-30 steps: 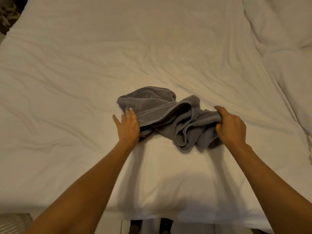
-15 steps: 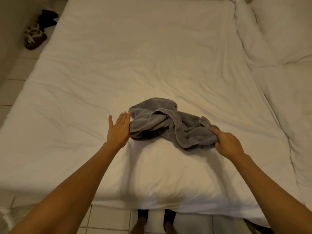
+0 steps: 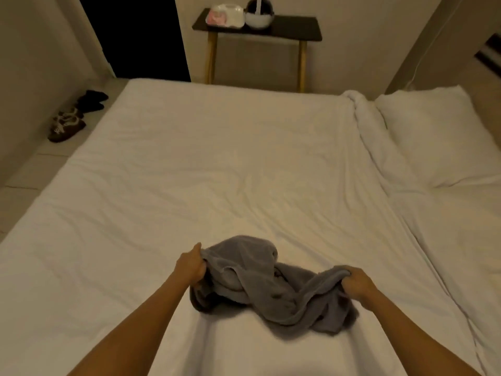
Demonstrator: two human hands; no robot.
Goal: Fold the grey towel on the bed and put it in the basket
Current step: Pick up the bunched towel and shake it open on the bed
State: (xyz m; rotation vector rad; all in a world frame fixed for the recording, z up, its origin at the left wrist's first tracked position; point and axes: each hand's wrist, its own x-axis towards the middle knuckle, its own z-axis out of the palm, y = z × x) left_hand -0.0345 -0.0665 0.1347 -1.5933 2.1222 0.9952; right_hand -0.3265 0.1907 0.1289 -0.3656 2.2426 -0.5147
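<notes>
The grey towel (image 3: 260,289) is bunched up on the white bed (image 3: 217,172), close to the near edge and about midway along it. It is not folded; it is lumpy and twisted. One end of the towel is held by the left hand (image 3: 189,265), with the fingers curled round the cloth, so this grip is closed on the towel. The other end is held by the right hand (image 3: 355,284), and that grip is closed on the towel too. The two hands are kept apart, with the towel hanging loosely between them and resting on the bed.

A white pillow (image 3: 433,137) is seen at the far right corner of the bed. A small dark worktop (image 3: 295,28) with thin legs is placed past the far edge of the bed, and a white box (image 3: 226,14) and a round thing (image 3: 259,13) are set on it. Some shoes (image 3: 67,124) are left on the floor (image 3: 21,191) by the left edge of the bed.
</notes>
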